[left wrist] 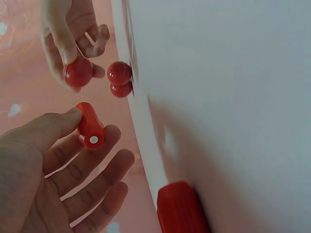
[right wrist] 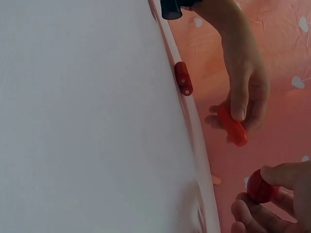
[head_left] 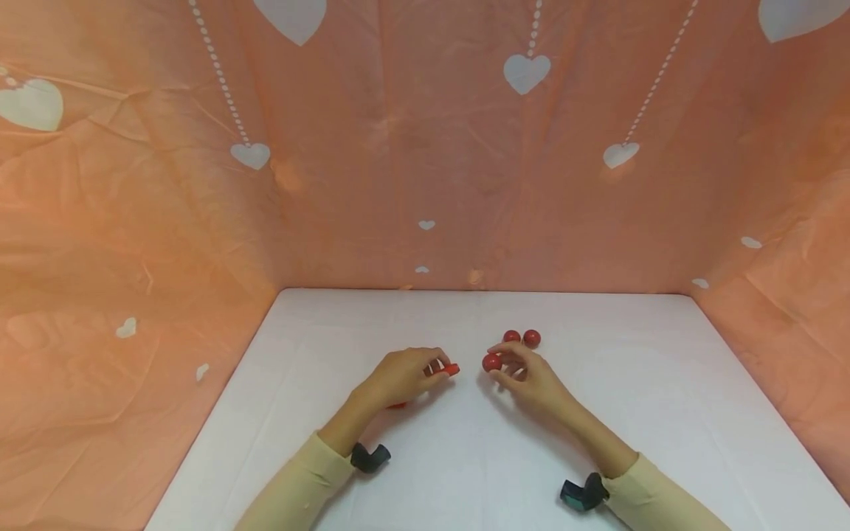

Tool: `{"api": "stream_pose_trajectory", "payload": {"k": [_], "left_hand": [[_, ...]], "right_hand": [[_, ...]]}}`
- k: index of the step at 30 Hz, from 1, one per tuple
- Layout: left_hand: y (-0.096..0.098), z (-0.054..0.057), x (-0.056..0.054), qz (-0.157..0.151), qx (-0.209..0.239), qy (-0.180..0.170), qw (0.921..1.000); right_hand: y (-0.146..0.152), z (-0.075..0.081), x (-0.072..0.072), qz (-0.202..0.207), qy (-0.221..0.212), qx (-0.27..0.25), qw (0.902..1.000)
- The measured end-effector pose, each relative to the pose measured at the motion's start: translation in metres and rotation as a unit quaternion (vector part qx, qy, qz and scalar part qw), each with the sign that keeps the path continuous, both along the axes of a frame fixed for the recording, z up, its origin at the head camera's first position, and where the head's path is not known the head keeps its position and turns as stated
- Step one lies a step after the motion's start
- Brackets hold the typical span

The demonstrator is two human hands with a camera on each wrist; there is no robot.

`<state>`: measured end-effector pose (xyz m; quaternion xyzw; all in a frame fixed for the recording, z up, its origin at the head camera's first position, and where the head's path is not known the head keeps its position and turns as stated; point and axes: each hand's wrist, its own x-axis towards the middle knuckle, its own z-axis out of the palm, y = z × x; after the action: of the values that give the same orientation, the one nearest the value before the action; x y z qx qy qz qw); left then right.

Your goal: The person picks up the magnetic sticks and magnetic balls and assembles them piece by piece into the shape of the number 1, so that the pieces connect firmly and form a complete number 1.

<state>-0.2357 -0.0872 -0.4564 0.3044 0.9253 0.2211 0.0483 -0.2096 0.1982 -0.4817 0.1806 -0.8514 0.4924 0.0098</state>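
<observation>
My left hand [head_left: 408,375] pinches a short red ridged cylinder [left wrist: 90,127] between thumb and fingers, above the table. A white dot marks one end of it. Facing it, my right hand [head_left: 534,380] holds a glossy red ball [head_left: 491,362] in its fingertips; a thin seam runs round the ball in the right wrist view. Ball and cylinder are apart. Just beyond the right hand, two more red balls [head_left: 532,338] sit side by side on the table. Red cylinders [right wrist: 182,77] lie near the left forearm, mostly hidden under it in the head view.
A white-covered table [head_left: 637,398] lies beneath both hands. Orange cloth [head_left: 451,162] with pale hearts rises at its back and sides. Each wrist carries a dark camera mount [head_left: 370,458].
</observation>
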Motion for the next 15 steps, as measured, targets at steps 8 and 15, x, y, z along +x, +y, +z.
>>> {"api": "stream_pose_trajectory", "payload": {"k": [8,15], "left_hand": [[0.010,-0.002,0.003,-0.008,-0.007,0.005,0.9999],[0.017,-0.003,0.006,-0.017,-0.023,0.000,0.9996]], "right_hand": [[-0.006,-0.003,0.004,0.022,-0.053,-0.063,0.9964],[-0.008,-0.009,0.003,0.038,-0.067,-0.082,0.9937]]}}
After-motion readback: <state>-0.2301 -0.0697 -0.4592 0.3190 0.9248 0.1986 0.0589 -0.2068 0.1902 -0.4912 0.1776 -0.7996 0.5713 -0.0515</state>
